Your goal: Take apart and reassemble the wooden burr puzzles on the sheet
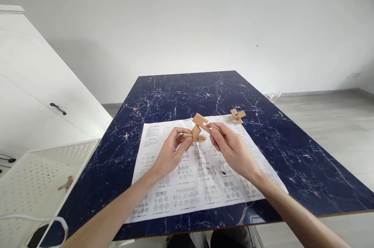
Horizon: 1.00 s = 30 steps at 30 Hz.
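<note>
Set before a pale wall [181,18], over a dark-blue table [181,90] veined in white like marble. Pinching, with the left hand [172,150], a cluster of crossed wooden pieces [195,134] between thumb and fingers. Gripping, with the right hand [233,148], a notched wooden piece [199,119] between thumb and fingertips, tilted up toward the left, with its far end close above the cluster. Impossible to tell touching from mere nearness, or joining from parting. Apparently busy matching one held part against the other; probably calling for turning the notch to face the cluster, and for a steady, light pinch before any push.

Spread beneath both hands, a creased printed sheet [152,150] with rows of small diagrams, too small to read. Resting at its far right corner, a cross-shaped wooden block [237,116]. Farther out to the left, below a white cabinet [37,69], a perforated white tray [35,174] with another wooden piece [66,183] inside, and near it a white cable [32,217].
</note>
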Tool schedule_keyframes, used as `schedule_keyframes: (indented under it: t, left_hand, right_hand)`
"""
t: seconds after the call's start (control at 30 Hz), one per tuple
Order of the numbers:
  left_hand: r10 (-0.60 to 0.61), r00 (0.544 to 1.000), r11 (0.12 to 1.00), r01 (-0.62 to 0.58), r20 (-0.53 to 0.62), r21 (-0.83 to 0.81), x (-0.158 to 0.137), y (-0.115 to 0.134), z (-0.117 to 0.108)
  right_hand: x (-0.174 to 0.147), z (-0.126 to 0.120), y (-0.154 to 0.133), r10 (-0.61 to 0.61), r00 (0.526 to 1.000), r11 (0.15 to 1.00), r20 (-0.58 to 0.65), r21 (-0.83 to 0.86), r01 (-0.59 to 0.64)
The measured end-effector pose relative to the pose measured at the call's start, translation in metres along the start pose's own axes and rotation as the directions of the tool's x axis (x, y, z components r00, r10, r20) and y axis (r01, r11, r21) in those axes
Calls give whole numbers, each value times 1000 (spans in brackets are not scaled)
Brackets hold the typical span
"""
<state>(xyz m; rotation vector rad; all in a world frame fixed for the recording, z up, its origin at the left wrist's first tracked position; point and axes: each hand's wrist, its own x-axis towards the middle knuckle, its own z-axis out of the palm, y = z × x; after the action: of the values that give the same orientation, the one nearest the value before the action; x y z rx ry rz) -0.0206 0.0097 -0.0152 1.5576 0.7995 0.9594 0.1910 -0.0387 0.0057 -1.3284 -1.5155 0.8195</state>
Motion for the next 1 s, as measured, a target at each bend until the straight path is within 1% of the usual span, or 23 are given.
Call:
schedule_keyframes:
  t: [0.1, 0.2, 0.3, 0.37, 0.43, 0.5, 0.63, 0.87, 0.93, 1.0]
  left_hand:
    - [15, 1000, 1000, -15, 10, 5, 0, -1, 1]
    - [26, 1000, 999, -27, 7, 42, 0, 1, 2]
    - [38, 999, 996, -37, -9, 85, 0, 2, 3]
    - [52, 998, 993, -49, -21, 103, -1, 2, 3]
    - [59, 998, 991, -55, -28, 125, -1, 1, 3]
    - [63, 997, 987, -58, -32, 147, -1, 0, 2]
    - [72, 997, 982, -65, -33, 178, -1, -2, 2]
    - [96, 994, 972, -84, -46, 218, -1, -5, 3]
    - [99, 994, 972, -86, -48, 219, 0, -5, 3]
    - [105, 994, 974, -96, -31, 207, 0, -5, 3]
  right_hand:
    - [2, -1, 2, -46, 998, 990, -30, -131, 42]
    - [2, 3, 5, -183, 981, 947, -72, -282, 156]
    - [-1, 9, 8, -310, 948, 862, -66, -441, 251]
    - [-2, 12, 10, -350, 936, 791, -28, -545, 279]
    - [-2, 13, 12, -367, 930, 739, 15, -603, 301]
    - [-2, 13, 13, -370, 928, 722, 46, -614, 319]
    - [-2, 14, 15, -371, 926, 728, 65, -598, 334]
    - [-8, 16, 16, -336, 941, 813, 45, -490, 314]
    - [-9, 16, 15, -341, 939, 818, 54, -474, 325]
    - [-10, 16, 15, -349, 934, 806, 70, -487, 337]
